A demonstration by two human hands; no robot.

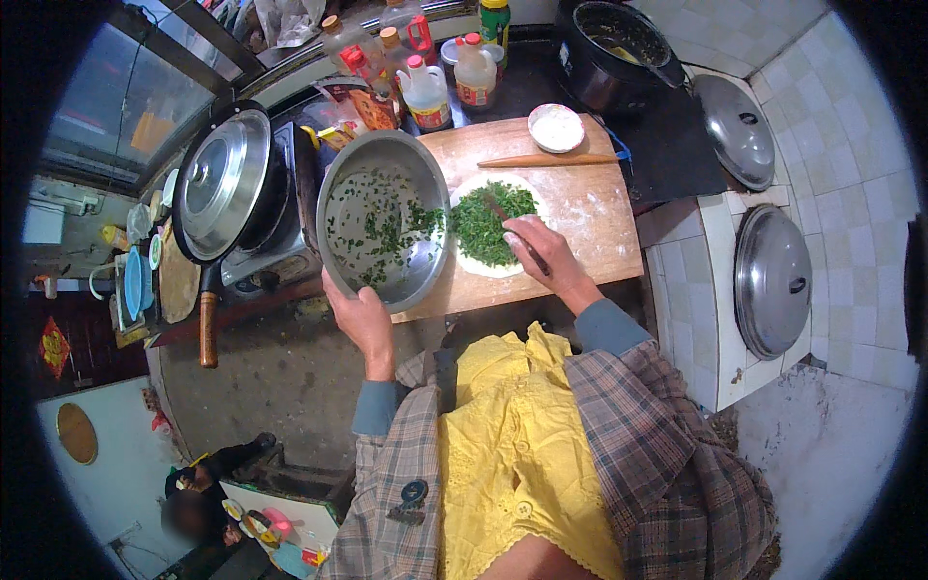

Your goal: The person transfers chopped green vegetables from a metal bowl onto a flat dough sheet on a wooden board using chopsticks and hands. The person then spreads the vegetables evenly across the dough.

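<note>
My left hand (360,319) grips the near rim of a metal bowl (423,286), tilted toward the board, with chopped greens (384,225) scattered inside. In my right hand (549,254) is a dark, slim utensil (538,259), perhaps chopsticks, its tip in the chopped greens (489,225) heaped on a round of dough (487,268). Under the dough lies a floured wooden board (594,239). Behind it a wooden rolling pin (547,160) lies crosswise, and a small bowl of white powder (556,128) stands on the board's far part.
A lidded pan (221,185) sits on a gas stove (268,268) at left. Bottles (424,94) stand behind the board, a large dark pot (616,58) at back right. Metal lids (773,283) rest at right. Another person (196,500) is at a low table at lower left.
</note>
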